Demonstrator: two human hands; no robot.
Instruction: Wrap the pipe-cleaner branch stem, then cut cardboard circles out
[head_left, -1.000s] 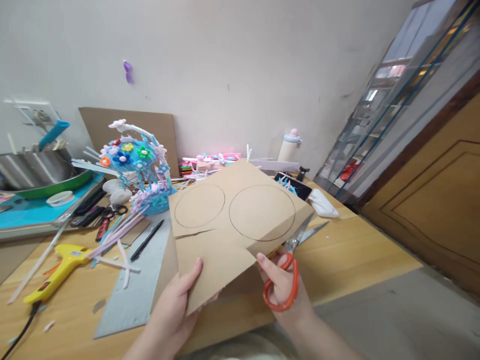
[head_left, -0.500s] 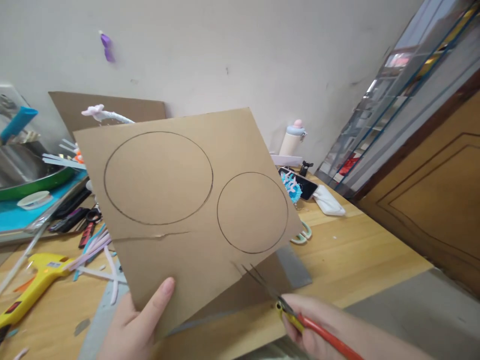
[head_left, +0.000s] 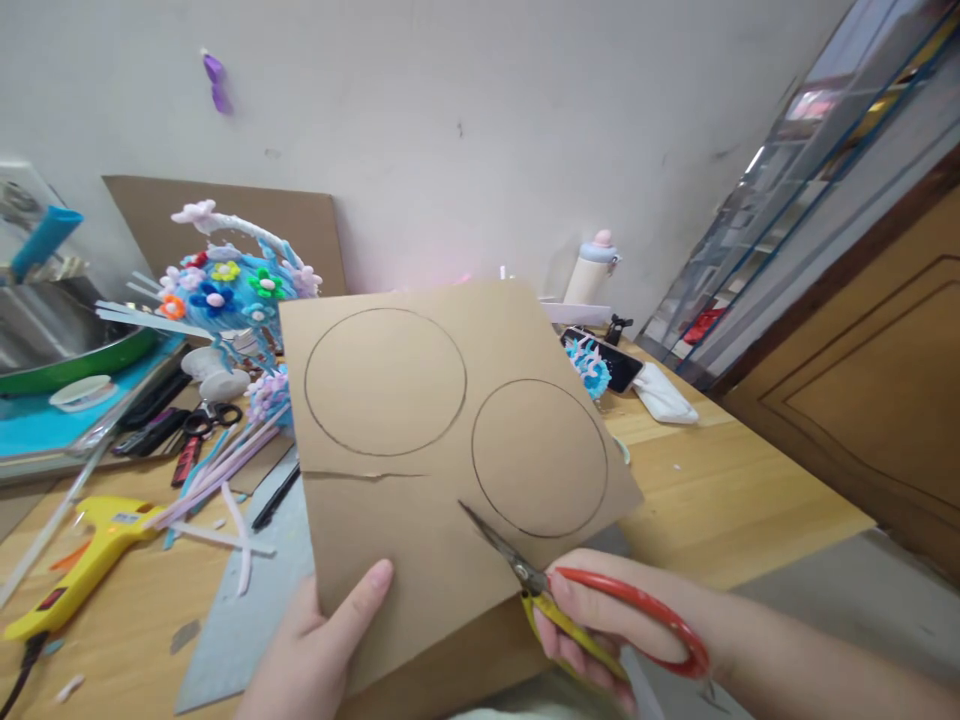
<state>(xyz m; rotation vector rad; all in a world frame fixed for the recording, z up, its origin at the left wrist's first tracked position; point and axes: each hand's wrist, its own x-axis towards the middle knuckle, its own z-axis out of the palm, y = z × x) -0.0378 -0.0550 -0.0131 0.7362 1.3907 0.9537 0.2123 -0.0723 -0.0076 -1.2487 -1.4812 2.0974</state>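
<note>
A sheet of brown cardboard [head_left: 420, 520] is tilted up in front of me, with two drawn circles on it, the larger at the left. A slit runs in from its left edge below the larger circle. My left hand [head_left: 330, 640] grips the lower left part, thumb on the face and fingers hidden behind. In my right hand [head_left: 592, 620] are scissors [head_left: 529, 575] with one red and one yellow handle. One blade lies over the cardboard's face, below and left of the smaller circle; the other blade is hidden behind the sheet.
At the left lie a yellow glue gun [head_left: 97, 560], pipe cleaners [head_left: 217, 475] and black scissors [head_left: 214, 415]. Behind stands a blue piece with colourful flowers [head_left: 232, 290]. A bottle [head_left: 589, 270], a phone [head_left: 611, 365] and a white packet [head_left: 664, 392] are on the right of the wooden table [head_left: 742, 500].
The cardboard has moved right and lower, uncovering the flowered piece. My right hand has brought the scissors from near the lower edge up onto the cardboard, one blade over its face.
</note>
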